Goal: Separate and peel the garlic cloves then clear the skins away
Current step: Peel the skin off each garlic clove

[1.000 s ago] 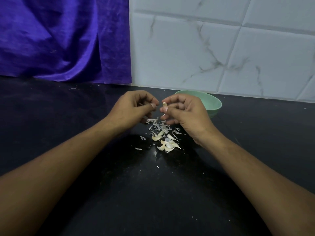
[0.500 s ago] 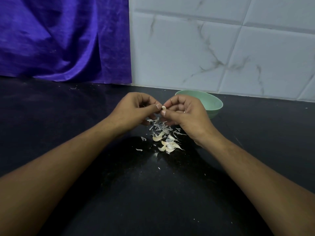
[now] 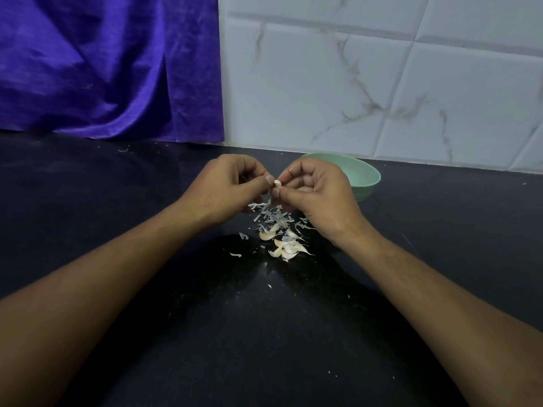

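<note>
The fingers (image 3: 260,183) of the left hand (image 3: 223,186) are curled and narrow, and the thumb and forefinger pinch the left side of a small clove (image 3: 277,183). The right hand (image 3: 320,195) is curled too; its thumb and forefinger grip the same clove from the right and from below. The two hands meet at this clove, raised a little above the counter (image 3: 117,201), around the middle of its width and nearer to its back edge than to the near edge.

Directly under the hands lies a loose heap of grey-white skins (image 3: 271,215). Just on the near side of the heap some pale cloves (image 3: 286,246) lie close together, touching each other. Whether they are peeled I cannot tell. A few small flecks (image 3: 235,254) are spread toward the near edge.

A green bowl (image 3: 367,174) stands near the back edge, just behind the right hand, which hides its left part. What is inside it I cannot tell.

Along the back edge a purple cloth (image 3: 102,69) hangs on the left and reaches down to the counter, and a white tiled wall (image 3: 352,83) stands on the right.

A broad dark stretch of counter shows left of the left forearm, up to the cloth. Another stretch shows right of the bowl and the right forearm. Between the two forearms the surface runs open from the cloves to the near edge.
</note>
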Action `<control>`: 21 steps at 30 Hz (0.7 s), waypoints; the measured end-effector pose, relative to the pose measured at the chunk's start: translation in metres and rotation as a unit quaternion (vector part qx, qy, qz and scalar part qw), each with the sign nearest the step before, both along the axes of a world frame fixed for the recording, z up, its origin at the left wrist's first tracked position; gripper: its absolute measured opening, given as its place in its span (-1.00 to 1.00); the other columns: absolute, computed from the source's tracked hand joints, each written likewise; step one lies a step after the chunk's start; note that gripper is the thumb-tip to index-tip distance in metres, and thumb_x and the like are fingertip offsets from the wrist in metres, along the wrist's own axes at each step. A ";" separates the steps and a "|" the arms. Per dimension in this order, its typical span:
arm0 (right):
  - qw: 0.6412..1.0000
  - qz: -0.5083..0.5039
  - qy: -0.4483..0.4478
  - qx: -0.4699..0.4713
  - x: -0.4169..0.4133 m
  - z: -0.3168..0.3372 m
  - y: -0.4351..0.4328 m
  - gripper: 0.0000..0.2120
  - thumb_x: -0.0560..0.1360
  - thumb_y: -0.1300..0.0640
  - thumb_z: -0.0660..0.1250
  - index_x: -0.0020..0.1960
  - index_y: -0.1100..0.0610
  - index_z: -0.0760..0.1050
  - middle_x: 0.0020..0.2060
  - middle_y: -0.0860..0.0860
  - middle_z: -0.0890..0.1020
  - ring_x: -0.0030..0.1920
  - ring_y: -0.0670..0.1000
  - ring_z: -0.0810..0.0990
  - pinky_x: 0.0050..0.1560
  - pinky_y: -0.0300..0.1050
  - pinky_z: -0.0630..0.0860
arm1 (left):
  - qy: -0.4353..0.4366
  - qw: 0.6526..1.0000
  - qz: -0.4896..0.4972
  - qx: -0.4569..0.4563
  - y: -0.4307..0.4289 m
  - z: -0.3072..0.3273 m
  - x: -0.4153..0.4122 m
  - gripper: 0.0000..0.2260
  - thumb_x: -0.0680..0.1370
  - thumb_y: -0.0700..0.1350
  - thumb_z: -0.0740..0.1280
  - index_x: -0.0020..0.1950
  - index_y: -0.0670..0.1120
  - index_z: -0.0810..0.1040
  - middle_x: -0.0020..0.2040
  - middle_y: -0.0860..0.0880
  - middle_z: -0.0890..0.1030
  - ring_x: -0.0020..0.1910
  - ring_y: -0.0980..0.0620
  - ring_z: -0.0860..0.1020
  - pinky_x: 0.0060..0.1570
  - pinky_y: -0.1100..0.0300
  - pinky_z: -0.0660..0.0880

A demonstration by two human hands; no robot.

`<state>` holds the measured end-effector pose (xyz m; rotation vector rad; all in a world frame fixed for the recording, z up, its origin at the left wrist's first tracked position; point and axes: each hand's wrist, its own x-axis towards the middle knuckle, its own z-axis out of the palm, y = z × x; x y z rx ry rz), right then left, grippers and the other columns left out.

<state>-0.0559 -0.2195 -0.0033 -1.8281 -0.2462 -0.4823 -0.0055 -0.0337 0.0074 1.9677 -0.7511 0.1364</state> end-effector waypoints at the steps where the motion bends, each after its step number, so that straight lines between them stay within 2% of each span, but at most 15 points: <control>1: 1.000 0.000 -0.002 -0.007 0.000 0.000 0.000 -0.85 0.46 0.35 0.54 -0.06 0.24 0.59 -0.25 0.21 0.72 -0.20 0.21 0.75 -0.16 0.07 0.67 | -0.013 1.000 0.003 0.010 0.000 0.000 0.000 -0.89 0.63 -0.07 0.41 -0.04 -0.04 0.70 -0.16 -0.06 0.74 -0.15 -0.04 0.73 -0.18 0.06 0.68; 3: 1.000 0.001 -0.003 -0.015 0.001 -0.001 -0.001 -0.84 0.45 0.35 0.54 -0.08 0.20 0.59 -0.25 0.19 0.72 -0.19 0.21 0.76 -0.16 0.06 0.67 | -0.026 0.999 0.000 0.024 0.000 0.001 -0.001 -0.88 0.63 -0.05 0.40 -0.06 -0.02 0.69 -0.19 -0.06 0.73 -0.15 -0.09 0.72 -0.22 0.09 0.66; 7: 1.000 0.006 -0.009 -0.014 0.000 0.000 -0.002 -0.84 0.45 0.37 0.54 -0.11 0.21 0.58 -0.25 0.19 0.73 -0.23 0.14 0.75 -0.22 -0.06 0.64 | -0.032 0.999 -0.019 0.029 0.000 0.001 -0.002 -0.87 0.65 -0.08 0.37 -0.06 -0.03 0.68 -0.18 -0.05 0.73 -0.13 -0.13 0.71 -0.10 -0.09 0.69; 12: 1.000 0.011 -0.014 -0.006 -0.002 0.001 -0.002 -0.81 0.43 0.38 0.55 -0.14 0.19 0.58 -0.23 0.21 0.73 -0.18 0.20 0.76 -0.10 0.14 0.69 | -0.009 0.999 -0.034 -0.012 -0.002 -0.003 -0.006 -0.87 0.65 -0.13 0.35 -0.05 -0.07 0.66 -0.16 0.01 0.73 -0.07 -0.10 0.71 -0.11 -0.09 0.71; 19: 0.999 0.017 -0.021 0.017 -0.003 0.002 0.001 -0.85 0.45 0.39 0.54 -0.11 0.25 0.59 -0.25 0.22 0.73 -0.20 0.16 0.76 -0.13 0.01 0.71 | -0.012 0.999 -0.017 -0.031 -0.005 -0.005 -0.007 -0.89 0.63 -0.16 0.36 -0.07 -0.09 0.65 -0.17 -0.05 0.72 -0.10 -0.14 0.71 -0.13 -0.15 0.70; 21: 0.999 0.023 -0.018 0.023 -0.004 0.002 0.001 -0.85 0.45 0.39 0.54 -0.10 0.24 0.59 -0.25 0.21 0.72 -0.21 0.15 0.76 -0.12 0.03 0.71 | -0.003 0.999 -0.015 -0.032 -0.005 -0.006 -0.007 -0.89 0.63 -0.15 0.36 -0.07 -0.10 0.65 -0.16 -0.07 0.71 -0.09 -0.14 0.70 -0.12 -0.15 0.70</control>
